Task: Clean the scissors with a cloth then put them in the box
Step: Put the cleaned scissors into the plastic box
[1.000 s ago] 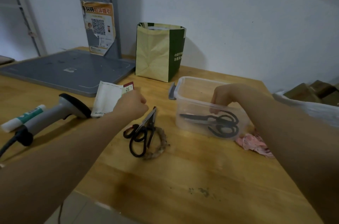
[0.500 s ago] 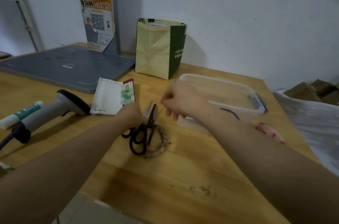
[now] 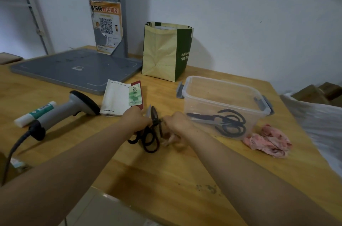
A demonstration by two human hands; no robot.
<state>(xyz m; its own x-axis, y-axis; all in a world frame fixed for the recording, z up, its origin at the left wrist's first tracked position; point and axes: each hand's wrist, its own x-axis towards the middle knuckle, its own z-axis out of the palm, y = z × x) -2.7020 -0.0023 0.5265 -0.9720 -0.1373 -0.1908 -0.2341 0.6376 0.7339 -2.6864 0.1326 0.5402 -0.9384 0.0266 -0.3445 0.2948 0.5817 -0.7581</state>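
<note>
Since a second ago the scene has changed only in its middle; at the nine o'clock side the white-and-green tube [image 3: 35,113] and the grey plastic scanner [image 3: 61,112], smooth-shelled on a black cord, lie where they lay, as does the creased paper booklet [image 3: 116,98] at eleven o'clock of the work.

The left hand [image 3: 136,120] has slid from the blade tips down to the pivot. Its fingers are now curled round the scissors [image 3: 154,114], which rest on the wooden table [image 3: 166,170] with dark steel blades pointing to twelve o'clock and thin black loop handles toward six.

The right hand [image 3: 178,124], which was inside the box a second ago, has crossed over and sits at three o'clock of the blades. Its fingers are curled, but blur hides whether they have caught the pale rag [image 3: 171,141] bunched beneath them.

At two o'clock stands the clear, thin-walled plastic box [image 3: 203,107] with grey clip latches. One black-handled stored pair [image 3: 231,124] lies flat on its floor. A crumpled pink cloth [image 3: 268,141], soft and wrinkled, touches the box's four o'clock corner.

I judge one pair finished and wiping of the second about to begin.
</note>
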